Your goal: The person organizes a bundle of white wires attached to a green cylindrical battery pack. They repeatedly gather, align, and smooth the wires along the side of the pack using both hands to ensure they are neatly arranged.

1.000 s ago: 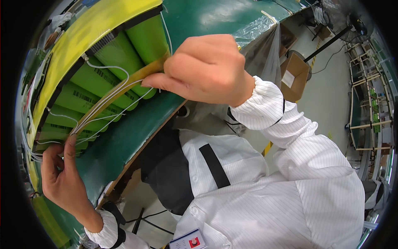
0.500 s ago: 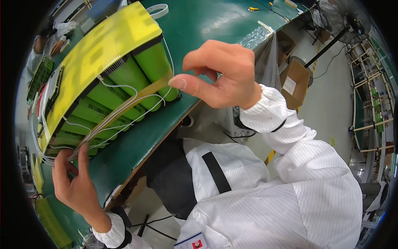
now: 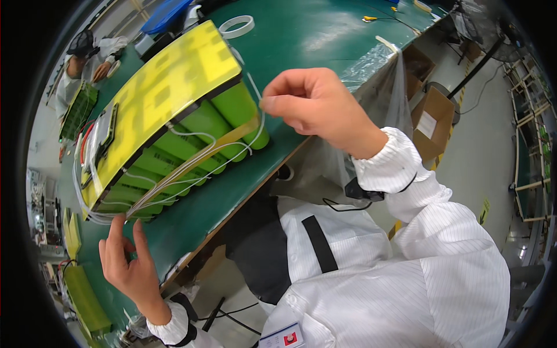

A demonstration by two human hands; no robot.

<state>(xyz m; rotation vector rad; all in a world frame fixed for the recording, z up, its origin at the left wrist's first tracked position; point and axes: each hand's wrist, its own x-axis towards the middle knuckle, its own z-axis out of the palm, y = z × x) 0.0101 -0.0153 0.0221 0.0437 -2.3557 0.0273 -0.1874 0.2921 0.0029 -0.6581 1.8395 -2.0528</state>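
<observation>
A battery pack of green cylindrical cells (image 3: 203, 124) with a yellow top sheet (image 3: 168, 72) stands on the green bench. White wires (image 3: 200, 153) run along its near side in a bundle, over a strip of amber tape (image 3: 241, 132). At the pack's right end, my right hand (image 3: 325, 110) pinches a loose white wire (image 3: 259, 124) between thumb and index finger. My left hand (image 3: 130, 269) is beside the lower left corner, index fingertip against the gathered wires, thumb held apart from it. Part of the bundle's left end is hidden behind the fingertips.
A tape roll (image 3: 237, 26) lies behind the pack on the bench (image 3: 301, 49). Clear plastic film (image 3: 371, 66) hangs over the bench edge. An open cardboard box (image 3: 432, 124) stands on the floor. A co-worker (image 3: 87, 64) sits at far left; yellow-green packs (image 3: 84, 296) lie at lower left.
The view has shifted, so the pack sits lower and further right. My right thumb and index finger have closed together near the white wire. My left thumb and index finger have spread apart.
</observation>
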